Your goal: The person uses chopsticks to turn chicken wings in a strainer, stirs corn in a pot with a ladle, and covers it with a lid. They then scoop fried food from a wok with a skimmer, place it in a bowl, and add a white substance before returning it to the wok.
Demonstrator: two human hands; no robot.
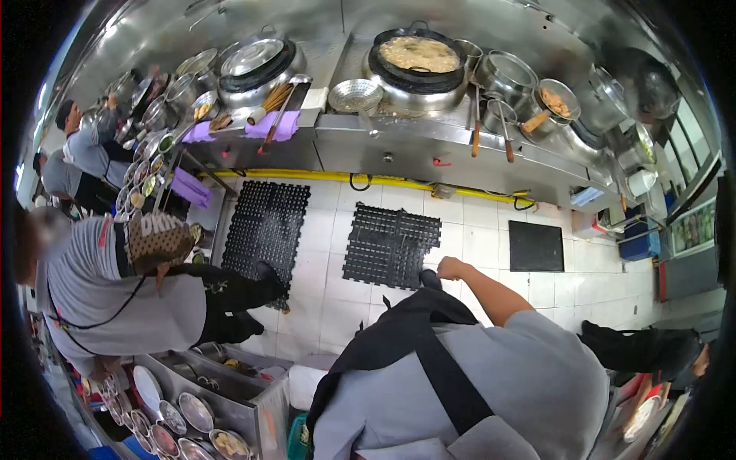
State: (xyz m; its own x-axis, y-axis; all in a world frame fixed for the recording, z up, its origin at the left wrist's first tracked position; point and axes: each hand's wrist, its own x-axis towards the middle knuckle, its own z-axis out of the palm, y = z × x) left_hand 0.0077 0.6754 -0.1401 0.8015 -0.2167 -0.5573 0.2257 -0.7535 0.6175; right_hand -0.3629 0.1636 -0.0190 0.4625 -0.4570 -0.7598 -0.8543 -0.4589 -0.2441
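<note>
My right hand [452, 268] is held out over the tiled floor beside the toe of my shoe [430, 279], its fingers curled into a loose fist. Nothing shows in it. My left hand is out of view, and my torso in a grey shirt and black apron [399, 322] fills the lower middle. Closest to the hand are a black rubber mat [392, 244] on its left and a smaller black mat [536, 246] on its right. Both my hands are away from the stove counter [368, 138].
A large wok [420, 55] of bubbling liquid sits on the range beside a lidded pot [253, 57] and a perforated strainer [356, 96]. Long-handled ladles overhang the counter. A co-worker [130, 284] stands close at left, near metal bowls [196, 412]. Another person's dark-clothed leg [636, 349] is at right.
</note>
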